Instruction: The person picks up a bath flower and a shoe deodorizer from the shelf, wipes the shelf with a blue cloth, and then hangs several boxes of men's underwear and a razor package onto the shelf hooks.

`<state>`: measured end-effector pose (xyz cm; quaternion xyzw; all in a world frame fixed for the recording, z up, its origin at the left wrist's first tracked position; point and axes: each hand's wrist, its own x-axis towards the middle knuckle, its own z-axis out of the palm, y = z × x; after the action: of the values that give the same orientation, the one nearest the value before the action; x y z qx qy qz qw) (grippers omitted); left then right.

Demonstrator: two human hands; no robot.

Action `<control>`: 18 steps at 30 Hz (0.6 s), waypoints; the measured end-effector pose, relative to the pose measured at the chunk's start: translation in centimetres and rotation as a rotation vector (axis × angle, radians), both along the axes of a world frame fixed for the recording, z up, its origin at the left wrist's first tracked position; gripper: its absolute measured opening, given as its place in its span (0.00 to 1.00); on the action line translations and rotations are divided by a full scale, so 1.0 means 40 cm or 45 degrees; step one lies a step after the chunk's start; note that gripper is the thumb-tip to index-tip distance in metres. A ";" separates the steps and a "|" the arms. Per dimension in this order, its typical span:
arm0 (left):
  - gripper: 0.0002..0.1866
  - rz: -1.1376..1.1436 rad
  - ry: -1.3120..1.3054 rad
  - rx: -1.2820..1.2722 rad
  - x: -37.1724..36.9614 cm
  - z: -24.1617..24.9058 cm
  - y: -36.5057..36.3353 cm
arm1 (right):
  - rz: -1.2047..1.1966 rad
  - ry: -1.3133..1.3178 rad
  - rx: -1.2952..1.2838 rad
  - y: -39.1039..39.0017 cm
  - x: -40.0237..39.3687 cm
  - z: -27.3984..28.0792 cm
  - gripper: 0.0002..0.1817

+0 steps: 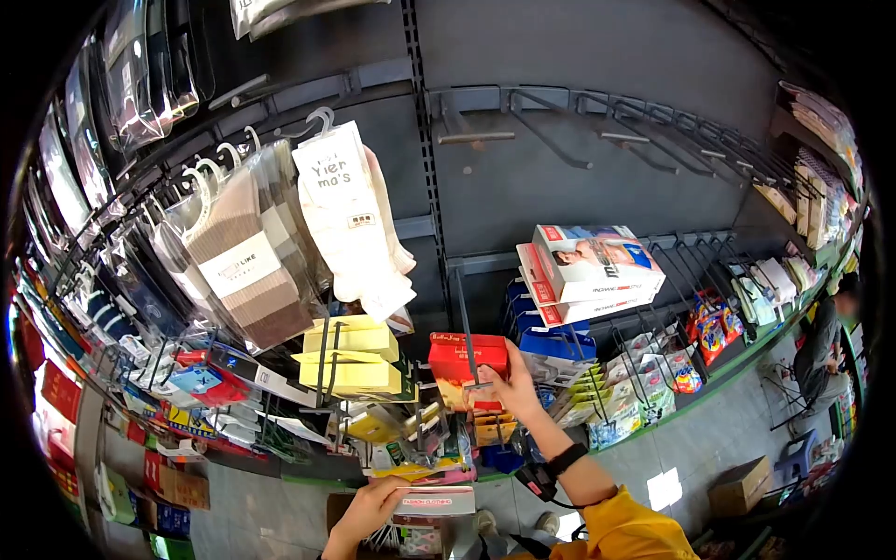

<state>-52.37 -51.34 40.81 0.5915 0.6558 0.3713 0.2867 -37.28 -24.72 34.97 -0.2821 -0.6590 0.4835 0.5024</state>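
My right hand (509,387) reaches up to a red box (469,359) hanging on a rack hook, its fingers closed at the box's lower right side around the hook's end. Lower down, my left hand (373,506) grips the left end of a flat white box (437,501) with red lettering. Yellow boxes (350,359) hang left of the red box. Blue boxes (551,341) hang to its right, below white boxes (597,266) with a printed picture.
Packaged socks (345,219) hang at the upper left. Bare metal hooks (551,140) stick out above. A cardboard box (740,485) stands on the floor at the lower right. A person (821,350) is at the far right.
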 end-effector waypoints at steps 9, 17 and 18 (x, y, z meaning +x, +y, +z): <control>0.07 -0.033 -0.044 -0.051 0.005 -0.025 -0.017 | -0.176 -0.182 0.240 0.143 -0.093 -0.042 0.34; 0.06 0.010 -0.063 -0.031 0.022 0.011 0.007 | -0.236 -0.190 0.063 0.179 -0.128 -0.047 0.34; 0.07 0.021 -0.088 -0.014 0.023 0.016 0.017 | -0.143 -0.098 -0.116 0.168 -0.121 -0.045 0.35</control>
<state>-51.44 -50.67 41.46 0.5715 0.6522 0.3903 0.3093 -42.13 -17.99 33.19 -0.3597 -0.6381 0.4729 0.4897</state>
